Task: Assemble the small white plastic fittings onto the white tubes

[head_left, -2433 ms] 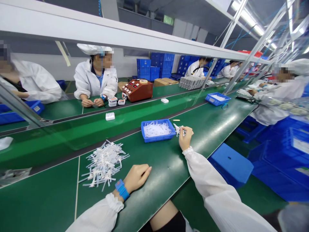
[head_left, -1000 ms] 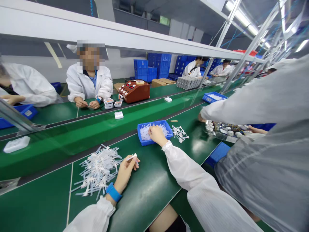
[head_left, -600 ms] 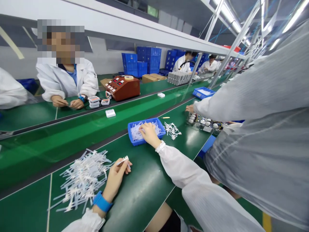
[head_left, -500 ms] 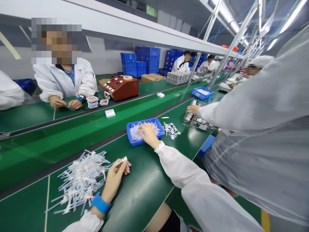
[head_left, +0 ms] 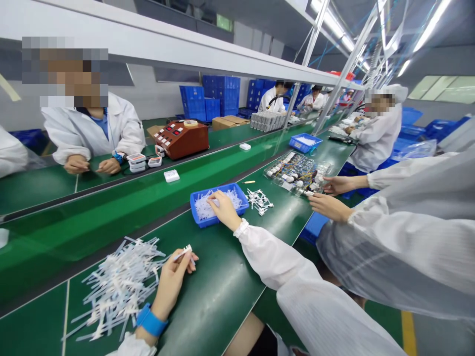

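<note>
My left hand (head_left: 173,278), with a blue band at the wrist, pinches a small white plastic clip (head_left: 187,251) with a pale strip attached. Left of it on the green bench spreads a pile of white clips with translucent strips (head_left: 120,284). My right hand (head_left: 223,206) reaches into a blue tray (head_left: 204,222) of loose translucent strips (head_left: 203,204). Its thumb and fingers are drawn together over the strips, and what they grip, if anything, is too small to make out. A smaller group of white clips (head_left: 260,200) lies just right of the tray.
At right a co-worker's hands (head_left: 330,205) touch a clear tray of wired circuit boards (head_left: 293,173). Behind my bench runs a green conveyor belt (head_left: 141,200) bearing white boxes (head_left: 171,175). Across it stand a brown control box (head_left: 185,139) and another seated person. Another blue tray (head_left: 305,142) sits farther along.
The co-worker at right has leaned back and now has both hands at the tray of circuit boards, which shows more fully. My hands hold nearly the same places. The view has shifted slightly.
</note>
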Demonstrator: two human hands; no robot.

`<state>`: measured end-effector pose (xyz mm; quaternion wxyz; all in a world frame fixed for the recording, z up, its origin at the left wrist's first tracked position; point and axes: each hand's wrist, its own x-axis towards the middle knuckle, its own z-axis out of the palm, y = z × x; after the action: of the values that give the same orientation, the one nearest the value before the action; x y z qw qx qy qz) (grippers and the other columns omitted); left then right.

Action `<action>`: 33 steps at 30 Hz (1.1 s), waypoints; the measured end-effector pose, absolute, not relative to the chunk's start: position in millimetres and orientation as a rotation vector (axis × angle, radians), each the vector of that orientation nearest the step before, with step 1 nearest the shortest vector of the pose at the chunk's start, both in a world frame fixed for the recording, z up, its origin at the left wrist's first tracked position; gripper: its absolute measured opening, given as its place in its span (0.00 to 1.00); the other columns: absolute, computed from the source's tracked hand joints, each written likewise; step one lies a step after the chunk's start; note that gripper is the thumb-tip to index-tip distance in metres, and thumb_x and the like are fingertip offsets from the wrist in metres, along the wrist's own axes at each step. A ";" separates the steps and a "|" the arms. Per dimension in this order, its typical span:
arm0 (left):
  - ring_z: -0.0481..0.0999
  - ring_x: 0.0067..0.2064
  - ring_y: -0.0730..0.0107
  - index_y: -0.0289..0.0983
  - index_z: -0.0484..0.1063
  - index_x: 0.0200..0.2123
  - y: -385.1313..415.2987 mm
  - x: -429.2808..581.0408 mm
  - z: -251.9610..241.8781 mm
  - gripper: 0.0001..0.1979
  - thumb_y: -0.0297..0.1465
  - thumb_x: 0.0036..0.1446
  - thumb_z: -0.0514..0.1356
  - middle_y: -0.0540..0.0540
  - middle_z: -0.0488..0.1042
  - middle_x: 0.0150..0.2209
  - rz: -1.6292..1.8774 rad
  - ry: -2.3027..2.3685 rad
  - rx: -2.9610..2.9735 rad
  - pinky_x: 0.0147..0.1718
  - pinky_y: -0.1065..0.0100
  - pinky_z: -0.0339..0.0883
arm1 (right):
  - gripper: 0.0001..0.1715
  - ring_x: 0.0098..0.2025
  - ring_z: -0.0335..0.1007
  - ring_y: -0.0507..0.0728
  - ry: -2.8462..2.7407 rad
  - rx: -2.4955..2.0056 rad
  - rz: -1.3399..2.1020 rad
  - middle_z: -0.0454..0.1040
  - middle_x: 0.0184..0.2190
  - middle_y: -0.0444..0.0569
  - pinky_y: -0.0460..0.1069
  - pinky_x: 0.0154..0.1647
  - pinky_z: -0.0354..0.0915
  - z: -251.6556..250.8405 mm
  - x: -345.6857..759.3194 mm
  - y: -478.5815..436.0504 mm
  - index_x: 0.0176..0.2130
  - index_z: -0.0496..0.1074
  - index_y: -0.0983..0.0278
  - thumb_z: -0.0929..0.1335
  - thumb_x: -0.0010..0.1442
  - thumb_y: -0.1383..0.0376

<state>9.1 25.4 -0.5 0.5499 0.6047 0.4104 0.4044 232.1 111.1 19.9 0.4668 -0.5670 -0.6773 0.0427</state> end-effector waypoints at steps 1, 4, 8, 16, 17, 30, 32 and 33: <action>0.68 0.25 0.71 0.35 0.72 0.30 25.5 9.1 -0.7 0.15 0.42 0.57 0.59 0.49 0.71 0.24 0.957 0.971 1.431 0.27 0.71 0.62 | 0.05 0.45 0.69 0.56 -1.664 -1.405 0.096 0.73 0.38 0.50 0.50 0.50 0.60 20.2 232.0 110.8 0.38 0.70 0.64 0.64 0.64 0.66; 0.68 0.26 0.72 0.35 0.72 0.30 26.0 8.8 -1.7 0.15 0.42 0.57 0.58 0.49 0.71 0.25 0.947 0.963 1.428 0.27 0.71 0.62 | 0.05 0.45 0.69 0.57 -1.671 -1.423 0.069 0.74 0.38 0.49 0.51 0.50 0.59 20.9 231.7 110.0 0.37 0.70 0.64 0.65 0.64 0.65; 0.68 0.26 0.72 0.35 0.71 0.31 27.2 8.1 -2.9 0.15 0.42 0.58 0.58 0.49 0.70 0.24 0.927 0.966 1.430 0.27 0.72 0.62 | 0.05 0.43 0.68 0.57 -1.663 -1.419 0.028 0.74 0.36 0.48 0.50 0.49 0.59 20.7 231.9 109.8 0.36 0.70 0.64 0.66 0.63 0.65; 0.68 0.26 0.72 0.35 0.71 0.30 27.5 7.5 -3.7 0.16 0.43 0.58 0.58 0.49 0.70 0.24 0.926 0.972 1.424 0.27 0.72 0.62 | 0.07 0.44 0.68 0.57 -1.681 -1.448 0.044 0.75 0.38 0.49 0.51 0.49 0.58 21.9 231.7 109.3 0.37 0.71 0.63 0.65 0.65 0.64; 0.68 0.26 0.72 0.35 0.71 0.30 27.4 7.7 -3.4 0.16 0.43 0.57 0.58 0.49 0.70 0.24 0.929 0.974 1.425 0.27 0.72 0.62 | 0.07 0.44 0.68 0.57 -1.683 -1.450 0.046 0.75 0.38 0.49 0.51 0.49 0.58 22.2 231.7 109.1 0.37 0.71 0.63 0.65 0.64 0.64; 0.68 0.25 0.71 0.35 0.72 0.29 27.0 9.3 -1.7 0.17 0.45 0.55 0.60 0.47 0.73 0.26 0.945 0.992 1.419 0.27 0.71 0.63 | 0.07 0.43 0.68 0.56 -1.686 -1.452 0.043 0.75 0.37 0.48 0.51 0.49 0.59 22.5 231.7 109.4 0.37 0.71 0.63 0.65 0.64 0.63; 0.68 0.25 0.71 0.35 0.71 0.30 26.9 9.3 -2.1 0.17 0.45 0.55 0.60 0.47 0.73 0.27 0.950 0.991 1.418 0.27 0.70 0.63 | 0.07 0.43 0.68 0.56 -1.683 -1.446 0.038 0.75 0.37 0.48 0.50 0.49 0.59 23.0 231.7 108.9 0.37 0.71 0.63 0.65 0.64 0.63; 0.68 0.26 0.71 0.35 0.71 0.30 26.9 9.4 -2.1 0.17 0.45 0.55 0.59 0.47 0.73 0.27 0.949 0.991 1.417 0.27 0.70 0.63 | 0.07 0.43 0.69 0.56 -1.681 -1.446 0.038 0.75 0.37 0.48 0.50 0.49 0.59 23.5 231.7 108.6 0.37 0.71 0.63 0.65 0.64 0.63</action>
<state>9.4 26.9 -2.1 0.5519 0.5991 0.4190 0.4011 231.7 108.6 23.5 0.4457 -0.5836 -0.6786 0.0153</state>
